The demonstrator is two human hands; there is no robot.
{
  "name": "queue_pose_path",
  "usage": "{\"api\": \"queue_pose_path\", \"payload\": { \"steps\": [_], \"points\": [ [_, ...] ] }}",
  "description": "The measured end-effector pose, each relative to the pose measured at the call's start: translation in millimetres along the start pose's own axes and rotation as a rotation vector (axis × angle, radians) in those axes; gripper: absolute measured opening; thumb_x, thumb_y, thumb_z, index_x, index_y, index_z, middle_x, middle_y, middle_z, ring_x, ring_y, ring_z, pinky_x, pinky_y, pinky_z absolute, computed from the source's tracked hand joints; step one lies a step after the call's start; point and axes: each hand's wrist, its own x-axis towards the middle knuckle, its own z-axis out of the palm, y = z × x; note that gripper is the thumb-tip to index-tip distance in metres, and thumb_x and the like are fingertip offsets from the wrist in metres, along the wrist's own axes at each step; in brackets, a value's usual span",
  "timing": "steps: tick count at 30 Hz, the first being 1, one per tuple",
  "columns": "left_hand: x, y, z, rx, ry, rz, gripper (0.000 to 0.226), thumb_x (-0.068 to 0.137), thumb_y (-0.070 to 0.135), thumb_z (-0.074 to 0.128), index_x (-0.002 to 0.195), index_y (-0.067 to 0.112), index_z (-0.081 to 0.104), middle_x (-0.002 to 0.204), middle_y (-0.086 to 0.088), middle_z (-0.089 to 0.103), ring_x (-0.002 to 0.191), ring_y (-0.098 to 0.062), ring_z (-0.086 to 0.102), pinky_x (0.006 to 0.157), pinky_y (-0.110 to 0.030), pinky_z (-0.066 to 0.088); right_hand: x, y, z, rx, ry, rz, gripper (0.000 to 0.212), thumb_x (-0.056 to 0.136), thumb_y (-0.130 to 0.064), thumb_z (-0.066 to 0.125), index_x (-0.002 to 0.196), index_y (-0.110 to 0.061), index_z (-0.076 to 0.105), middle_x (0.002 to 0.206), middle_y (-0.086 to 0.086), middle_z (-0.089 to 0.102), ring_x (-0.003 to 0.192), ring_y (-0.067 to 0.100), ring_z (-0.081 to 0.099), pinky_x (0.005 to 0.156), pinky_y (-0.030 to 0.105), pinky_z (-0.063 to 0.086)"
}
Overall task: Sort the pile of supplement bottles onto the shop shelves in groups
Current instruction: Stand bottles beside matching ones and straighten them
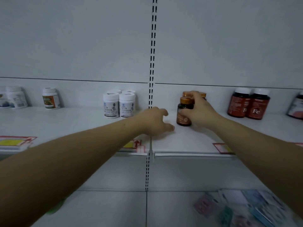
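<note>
**White shelf bay: right hand on gold-cap bottle, left hand free**

White shop shelving, slotted upright (152,63) down the middle. Upper shelf (188,140) carries the bottles in groups.

- Right hand (201,110): fingers curled round the amber bottle (183,112), thumb on its side. Bottle is upright, base on the shelf, just right of the upright.
- More gold caps (203,95) show behind the hand; count unclear.
- Left hand (154,122): fingers spread and loosely bent, holding nothing, over the shelf at the upright, just left of the amber bottle and not touching it.
- Left of the upright: four white bottles (118,104) in a tight block. Further left, one green-label bottle (50,99). At the frame edge, two more white tubs (15,97).
- Right of the hand: two red Fe bottles (249,104) side by side, touching. A dark bottle (297,107) is cut off by the frame edge.
- Price tags (16,141) along the shelf lip.
- Lower shelf (114,207): blurred flat packs (246,207) at the right.
</note>
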Motion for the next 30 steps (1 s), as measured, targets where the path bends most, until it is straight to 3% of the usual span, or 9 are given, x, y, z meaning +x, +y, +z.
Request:
{"api": "queue_pose_path", "payload": {
  "steps": [3,7,12,30],
  "points": [
    [3,28,21,0.035,-0.138,-0.018,0.072,0.087,0.065,0.045,0.144,0.023,0.034,0.148,-0.007,0.036,0.13,-0.028,0.04,0.107,-0.038,0.035,-3,15,-15,0.004,0.006,-0.011,0.062,0.086,-0.024,0.068,0.138,-0.026,0.035,0.127,0.001,0.051,0.114,0.02,0.05,0.09,0.029,0.041],
    [9,40,30,0.01,-0.164,-0.06,0.075,0.087,0.072,0.033,0.143,0.022,0.037,0.15,-0.007,0.033,0.135,-0.028,0.035,0.11,-0.046,0.029,-1,27,-24,-0.017,-0.028,-0.054,0.062,0.087,-0.026,0.067,0.139,-0.025,0.033,0.13,0.003,0.05,0.117,0.021,0.05,0.092,0.03,0.042],
    [5,44,35,0.101,-0.161,-0.09,0.077,0.086,0.074,0.027,0.148,0.029,0.024,0.158,0.001,0.018,0.144,-0.022,0.015,0.113,-0.057,0.012,13,35,-20,-0.095,-0.025,-0.133,0.064,0.085,-0.03,0.069,0.14,-0.025,0.037,0.137,0.007,0.042,0.12,0.024,0.049,0.101,0.034,0.042],
    [0,47,35,-0.001,-0.117,-0.134,0.073,0.085,0.071,0.038,0.146,0.033,0.028,0.156,0.006,0.022,0.143,-0.017,0.022,0.115,-0.049,0.015,31,47,-17,-0.24,-0.055,-0.131,0.061,0.093,-0.02,0.058,0.145,-0.023,0.026,0.143,0.008,0.041,0.124,0.029,0.048,0.102,0.042,0.042]
  ]
}}
